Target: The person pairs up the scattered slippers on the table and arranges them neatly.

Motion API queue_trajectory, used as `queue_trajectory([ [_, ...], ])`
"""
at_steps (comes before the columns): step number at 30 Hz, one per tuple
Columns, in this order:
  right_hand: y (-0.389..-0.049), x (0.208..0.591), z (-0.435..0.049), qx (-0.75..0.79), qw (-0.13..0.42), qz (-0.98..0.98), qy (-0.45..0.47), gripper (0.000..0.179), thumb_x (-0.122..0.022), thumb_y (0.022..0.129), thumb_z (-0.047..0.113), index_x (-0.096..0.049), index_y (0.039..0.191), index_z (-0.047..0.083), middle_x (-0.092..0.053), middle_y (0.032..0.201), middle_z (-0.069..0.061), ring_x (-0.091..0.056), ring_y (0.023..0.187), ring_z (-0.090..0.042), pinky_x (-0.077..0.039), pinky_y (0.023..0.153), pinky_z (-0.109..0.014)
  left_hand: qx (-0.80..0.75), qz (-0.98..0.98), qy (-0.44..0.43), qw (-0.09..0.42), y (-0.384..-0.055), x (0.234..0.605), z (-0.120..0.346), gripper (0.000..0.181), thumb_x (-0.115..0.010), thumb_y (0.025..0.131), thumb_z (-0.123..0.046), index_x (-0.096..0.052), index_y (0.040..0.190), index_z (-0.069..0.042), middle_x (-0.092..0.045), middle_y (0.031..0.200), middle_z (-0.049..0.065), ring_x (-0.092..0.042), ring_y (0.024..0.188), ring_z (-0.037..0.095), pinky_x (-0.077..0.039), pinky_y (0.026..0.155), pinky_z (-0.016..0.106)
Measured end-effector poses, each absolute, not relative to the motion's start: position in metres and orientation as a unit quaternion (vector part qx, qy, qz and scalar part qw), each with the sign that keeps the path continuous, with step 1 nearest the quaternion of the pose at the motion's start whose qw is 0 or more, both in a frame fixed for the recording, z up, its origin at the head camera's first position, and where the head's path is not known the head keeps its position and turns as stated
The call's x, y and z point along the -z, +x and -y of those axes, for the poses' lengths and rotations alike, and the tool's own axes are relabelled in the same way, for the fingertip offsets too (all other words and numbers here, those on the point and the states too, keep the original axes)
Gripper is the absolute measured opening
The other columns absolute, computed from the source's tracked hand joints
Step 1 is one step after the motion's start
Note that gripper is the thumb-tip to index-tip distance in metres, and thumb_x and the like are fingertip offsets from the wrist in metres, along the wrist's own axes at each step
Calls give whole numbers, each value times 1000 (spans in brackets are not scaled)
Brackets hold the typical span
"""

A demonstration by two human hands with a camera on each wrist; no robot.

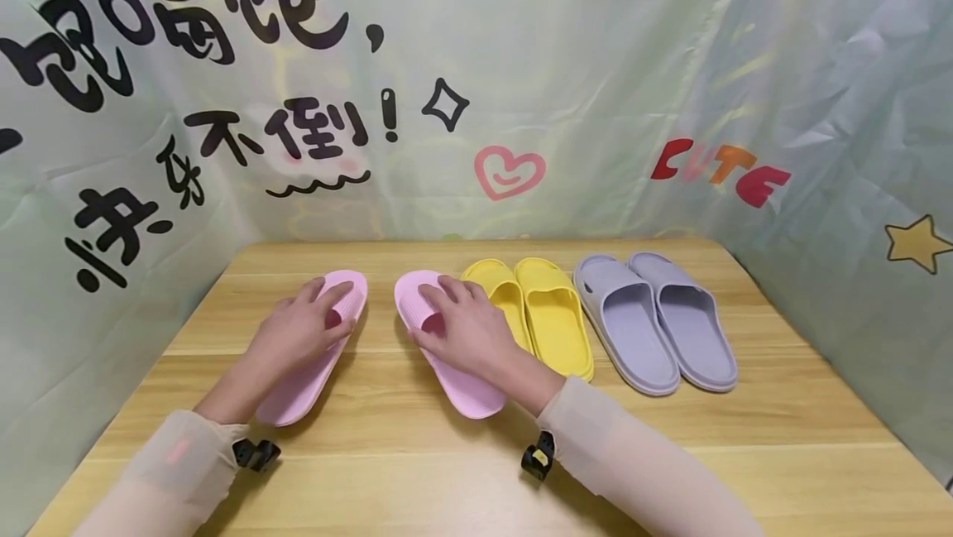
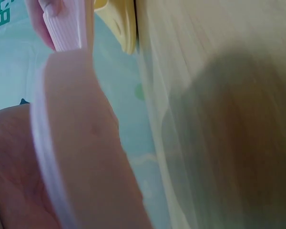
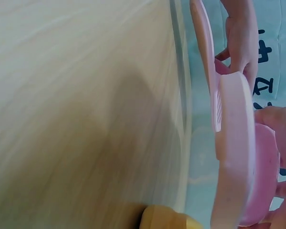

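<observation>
In the head view two pink slippers are held apart side by side, toes pointing away. My left hand (image 1: 301, 326) grips the left pink slipper (image 1: 305, 392) by its strap, thumb at the foot opening and fingers over the top. My right hand (image 1: 472, 326) holds the right pink slipper (image 1: 469, 392) the same way, close beside the yellow pair. Both wrist views show the soles edge-on above the table, with shadows under them. In the right wrist view the right slipper's pale sole (image 3: 236, 143) fills the foreground, the left slipper beyond it.
A pair of yellow slippers (image 1: 558, 338) stands right of centre, partly behind my right hand. Further right sits a pair of lilac slippers (image 1: 640, 347). The wooden table (image 1: 387, 471) is enclosed by a printed cloth backdrop (image 1: 596, 65) at the back and sides.
</observation>
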State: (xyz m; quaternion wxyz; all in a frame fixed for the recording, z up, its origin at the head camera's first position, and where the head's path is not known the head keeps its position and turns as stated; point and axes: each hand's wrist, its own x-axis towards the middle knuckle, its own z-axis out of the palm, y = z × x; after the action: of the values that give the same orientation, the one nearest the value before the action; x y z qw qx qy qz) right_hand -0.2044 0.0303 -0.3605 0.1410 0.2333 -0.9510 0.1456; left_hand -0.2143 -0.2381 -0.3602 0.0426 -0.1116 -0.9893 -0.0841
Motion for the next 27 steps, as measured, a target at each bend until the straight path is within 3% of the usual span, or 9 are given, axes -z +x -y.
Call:
queue_trajectory([
  [10,-213,363,-16,-133,142,956,218,63,-59,89,60,-51,141,26,-46,144,-8,-48,124,-36,-53,78,-52,86,990,-106,47,-222,364,230,64,-56,93,-40,-39,150,-17,-26,151,30,-36,119,65,-41,80,75],
  [19,-219,367,-8,-137,130,962,199,62,-59,88,59,-51,139,26,-47,143,-8,-47,124,-36,-52,82,-51,85,985,-132,68,-228,366,225,62,-57,94,-37,-41,149,-12,-31,152,27,-30,132,54,-35,96,70],
  [27,-225,372,1,-144,128,966,172,63,-57,89,61,-51,140,25,-47,144,-9,-47,124,-36,-52,82,-52,93,986,-120,64,-234,366,217,63,-56,94,-40,-41,149,-15,-32,151,26,-35,127,56,-41,85,73],
])
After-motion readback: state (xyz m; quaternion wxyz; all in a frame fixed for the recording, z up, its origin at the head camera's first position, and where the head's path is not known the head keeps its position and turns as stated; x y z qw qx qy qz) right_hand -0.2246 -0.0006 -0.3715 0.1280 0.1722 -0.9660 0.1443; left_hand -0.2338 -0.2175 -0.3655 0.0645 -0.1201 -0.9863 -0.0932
